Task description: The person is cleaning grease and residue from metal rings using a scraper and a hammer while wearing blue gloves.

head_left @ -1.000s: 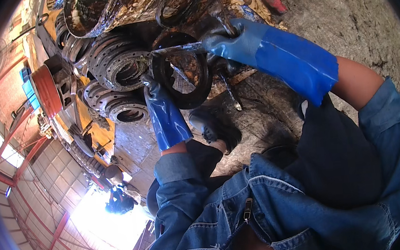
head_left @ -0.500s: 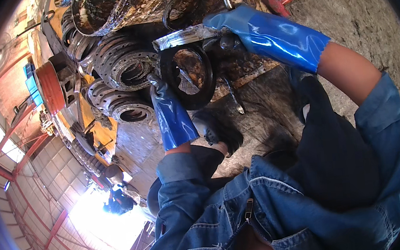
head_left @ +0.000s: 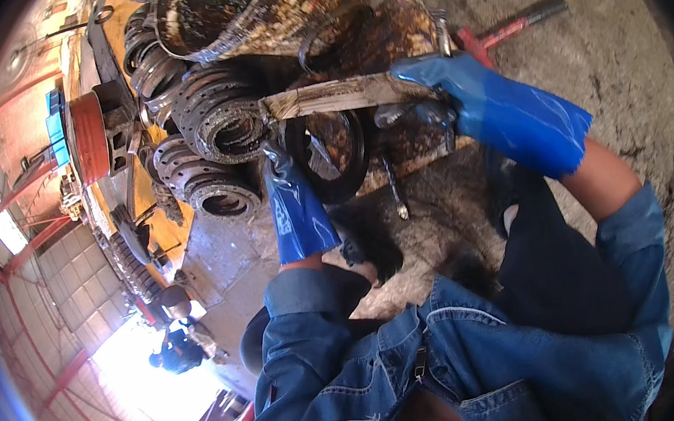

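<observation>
Gloved left hand [head_left: 278, 163] is gripping the left edge of a black ring [head_left: 358, 159]; right hand [head_left: 445, 85] is holding a wooden strip [head_left: 335, 96] across its top.

Stacked metal rings [head_left: 196, 118] are crowding the left hand's far side, while floor [head_left: 621, 65] is stretching rightward past a red hammer [head_left: 504, 32].

Support: concrete floor [head_left: 624, 97], grey-brown, blotched with dark stains near your feet. To your right, a red hammer [head_left: 506, 30] with a dark-ended handle lies flat on it. In front of you, a grimy, rust-brown slab [head_left: 411, 31] lies on the floor, its near edge paler. A black ring [head_left: 343, 191] sits at the slab's left end; you cannot tell whether slab or floor bears it. Your left shoe [head_left: 377, 259] rests on the floor, just nearer than the ring.
</observation>
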Motion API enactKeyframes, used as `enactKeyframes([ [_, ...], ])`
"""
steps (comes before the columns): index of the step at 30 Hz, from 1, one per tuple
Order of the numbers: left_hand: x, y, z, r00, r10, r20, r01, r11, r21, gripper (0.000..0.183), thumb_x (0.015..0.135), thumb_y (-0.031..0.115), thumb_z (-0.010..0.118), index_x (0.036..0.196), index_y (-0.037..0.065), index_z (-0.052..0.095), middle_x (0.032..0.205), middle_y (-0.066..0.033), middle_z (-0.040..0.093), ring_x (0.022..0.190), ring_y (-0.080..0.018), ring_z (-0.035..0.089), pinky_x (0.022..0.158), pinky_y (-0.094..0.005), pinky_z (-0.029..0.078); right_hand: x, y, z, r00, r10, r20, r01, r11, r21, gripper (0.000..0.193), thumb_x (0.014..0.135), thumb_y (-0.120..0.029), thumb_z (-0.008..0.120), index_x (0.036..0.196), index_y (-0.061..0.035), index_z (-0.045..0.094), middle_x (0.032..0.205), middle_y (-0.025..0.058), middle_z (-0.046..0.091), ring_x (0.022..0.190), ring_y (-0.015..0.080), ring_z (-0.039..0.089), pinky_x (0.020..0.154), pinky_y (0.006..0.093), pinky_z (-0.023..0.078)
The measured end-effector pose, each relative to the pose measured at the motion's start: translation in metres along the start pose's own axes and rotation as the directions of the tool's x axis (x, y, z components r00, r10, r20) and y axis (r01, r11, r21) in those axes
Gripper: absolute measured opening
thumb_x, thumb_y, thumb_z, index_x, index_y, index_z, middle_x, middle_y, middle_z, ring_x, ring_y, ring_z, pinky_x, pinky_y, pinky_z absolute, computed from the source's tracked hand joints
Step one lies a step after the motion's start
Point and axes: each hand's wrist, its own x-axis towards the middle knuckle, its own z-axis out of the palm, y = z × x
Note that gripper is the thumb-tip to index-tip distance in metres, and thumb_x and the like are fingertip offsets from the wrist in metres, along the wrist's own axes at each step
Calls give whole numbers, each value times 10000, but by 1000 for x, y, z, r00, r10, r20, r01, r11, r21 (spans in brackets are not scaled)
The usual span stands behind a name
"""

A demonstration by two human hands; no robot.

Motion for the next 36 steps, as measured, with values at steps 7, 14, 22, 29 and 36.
enactKeyframes([
  [7, -3, 8, 7, 997, 58, 45, -61, 996, 59, 633, 921, 588, 452, 1173, 34, 628, 1087, -161, 671, 952, -263, 646, 789, -379, 489, -36, -81, 26, 650, -654, 388, 694, 302, -654, 307, 910, -177, 628, 1190, -51, 618, 949, 109, 690, 830, 199, 676, 673, 291, 570],
  [14, -22, 7, -3, 983, 176, 51, -183, 944, 274, 629, 921, 584, 458, 1162, 32, 636, 1078, -163, 675, 945, -263, 650, 784, -379, 491, -26, -125, 117, 900, -346, 264, -47, -681, -731, 345, 966, -210, 465, 1298, -121, 495, 978, 133, 657, 830, 281, 675, 708, 416, 572],
  [22, -52, -14, -6, 957, 283, 68, -284, 852, 440, 624, 922, 580, 464, 1150, 29, 646, 1068, -166, 679, 937, -263, 654, 777, -378, 493, -104, -118, 158, 961, -255, 111, -124, -751, -649, 318, 943, -242, 487, 1229, -139, 580, 1042, 113, 667, 946, 298, 660, 788, 417, 542],
  [29, -77, -27, -17, 932, 329, 155, -356, 913, 199, 574, 881, 551, 536, 1079, 32, 681, 1075, -185, 669, 973, -268, 636, 823, -384, 469, -198, -52, 179, 900, -389, 196, -1, -452, -892, 346, 910, -328, 572, 1239, -223, 586, 1030, 103, 679, 989, 289, 646, 865, 405, 515],
  [36, -94, 22, -26, 901, 323, 288, -405, 865, 296, 547, 872, 531, 571, 1069, 33, 685, 1012, -178, 670, 931, -256, 622, 799, -376, 462, -180, -41, 176, 934, -334, 129, -68, -520, -851, 307, 875, -316, 584, 1126, -141, 597, 942, 109, 675, 901, 301, 667, 779, 415, 545],
])
